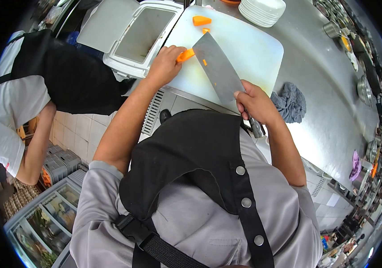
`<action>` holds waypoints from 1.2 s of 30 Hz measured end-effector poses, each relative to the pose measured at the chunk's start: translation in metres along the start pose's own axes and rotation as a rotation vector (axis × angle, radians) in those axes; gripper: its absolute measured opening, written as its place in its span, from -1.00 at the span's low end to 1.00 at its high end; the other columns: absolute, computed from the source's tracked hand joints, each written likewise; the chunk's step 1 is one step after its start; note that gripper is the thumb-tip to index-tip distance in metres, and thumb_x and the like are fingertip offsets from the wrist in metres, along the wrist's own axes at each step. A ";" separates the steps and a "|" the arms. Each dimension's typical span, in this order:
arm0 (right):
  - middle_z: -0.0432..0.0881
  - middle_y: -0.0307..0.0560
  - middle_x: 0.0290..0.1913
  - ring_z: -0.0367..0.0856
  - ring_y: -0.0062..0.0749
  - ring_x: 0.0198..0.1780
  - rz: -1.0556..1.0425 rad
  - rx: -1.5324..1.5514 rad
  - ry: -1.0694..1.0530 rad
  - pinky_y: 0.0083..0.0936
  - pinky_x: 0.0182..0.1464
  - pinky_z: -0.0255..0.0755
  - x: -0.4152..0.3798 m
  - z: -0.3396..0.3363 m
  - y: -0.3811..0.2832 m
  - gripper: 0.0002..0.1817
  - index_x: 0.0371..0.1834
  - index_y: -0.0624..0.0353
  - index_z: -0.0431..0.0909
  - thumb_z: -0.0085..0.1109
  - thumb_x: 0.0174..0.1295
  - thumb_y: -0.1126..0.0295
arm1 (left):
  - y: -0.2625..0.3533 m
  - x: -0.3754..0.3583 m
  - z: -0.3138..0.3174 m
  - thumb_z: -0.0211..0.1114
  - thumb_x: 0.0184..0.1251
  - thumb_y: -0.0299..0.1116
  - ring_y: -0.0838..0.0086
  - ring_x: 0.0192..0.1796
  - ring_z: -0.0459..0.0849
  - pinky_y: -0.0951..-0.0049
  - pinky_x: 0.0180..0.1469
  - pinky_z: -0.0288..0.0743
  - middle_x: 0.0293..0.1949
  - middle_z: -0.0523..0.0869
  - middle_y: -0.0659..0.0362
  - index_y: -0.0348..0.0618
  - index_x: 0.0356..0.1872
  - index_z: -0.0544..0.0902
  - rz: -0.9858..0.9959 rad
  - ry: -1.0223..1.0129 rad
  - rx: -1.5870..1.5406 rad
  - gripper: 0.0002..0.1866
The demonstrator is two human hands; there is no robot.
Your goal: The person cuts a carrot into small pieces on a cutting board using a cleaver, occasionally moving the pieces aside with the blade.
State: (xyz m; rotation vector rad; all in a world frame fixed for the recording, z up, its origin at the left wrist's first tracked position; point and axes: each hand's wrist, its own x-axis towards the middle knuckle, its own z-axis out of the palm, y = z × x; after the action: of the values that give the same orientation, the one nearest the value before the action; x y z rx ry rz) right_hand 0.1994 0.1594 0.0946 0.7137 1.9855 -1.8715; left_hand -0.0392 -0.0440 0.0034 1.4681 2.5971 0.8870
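Note:
My right hand (258, 102) is wrapped round the handle of a broad-bladed cleaver (221, 73), whose blade lies slantwise over the white cutting board (258, 49). Two small orange bits stick to the blade. With my left hand (166, 64) I grip a piece of carrot (185, 55) at the board's left edge, close to the blade's tip end. Another carrot chunk (201, 20) rests near the far edge of the board. Between it and the blade lies a smaller carrot piece (206, 31), partly hidden by the blade.
Left of the board stands a white bin (157, 20) with its lid open. A crumpled grey cloth (291, 102) lies on the steel counter (329, 98), right of the board. Stacked white dishes (262, 11) stand at the back. Another person (61, 71) in a black apron is at left.

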 end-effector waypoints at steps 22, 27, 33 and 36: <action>0.47 -0.31 -0.58 0.42 -0.64 -0.63 -0.027 0.021 -0.004 -0.61 -0.55 0.36 0.003 0.006 0.005 -0.78 0.06 0.24 0.53 0.02 0.48 0.39 | -0.002 0.002 -0.002 0.30 0.24 -0.54 0.14 0.00 0.59 0.21 0.12 0.52 -0.11 0.65 0.08 -0.11 0.18 0.65 -0.041 -0.040 -0.038 -0.56; 0.46 -0.31 -0.57 0.42 -0.62 -0.62 -0.023 0.017 -0.020 -0.59 -0.54 0.36 0.002 0.006 0.002 -0.76 0.09 0.25 0.53 0.01 0.48 0.40 | 0.000 0.002 -0.002 0.32 0.24 -0.56 0.19 -0.05 0.59 0.24 0.10 0.51 -0.14 0.63 0.09 -0.13 0.21 0.64 -0.007 -0.022 -0.012 -0.54; 0.47 -0.26 -0.54 0.43 -0.57 -0.63 -0.064 -0.206 0.053 -0.53 -0.54 0.35 0.020 0.013 -0.012 -0.78 0.05 0.26 0.48 -0.02 0.48 0.38 | 0.003 0.003 -0.001 0.29 0.20 -0.56 0.10 0.03 0.58 0.17 0.14 0.53 -0.07 0.67 0.11 -0.07 0.16 0.66 -0.010 -0.043 -0.022 -0.56; 0.54 -0.12 -0.49 0.51 -0.46 -0.62 -0.045 -0.152 0.040 -0.45 -0.50 0.44 0.017 -0.001 -0.013 -0.79 -0.07 0.31 0.43 -0.07 0.46 0.36 | 0.000 0.004 -0.003 0.28 0.21 -0.56 0.09 0.04 0.58 0.16 0.15 0.53 -0.05 0.68 0.10 -0.06 0.17 0.65 -0.023 -0.028 -0.013 -0.54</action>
State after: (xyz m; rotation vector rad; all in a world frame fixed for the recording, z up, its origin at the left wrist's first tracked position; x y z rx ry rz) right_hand 0.1783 0.1629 0.0962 0.6727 2.1581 -1.7209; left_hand -0.0424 -0.0422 0.0069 1.4339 2.5780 0.8722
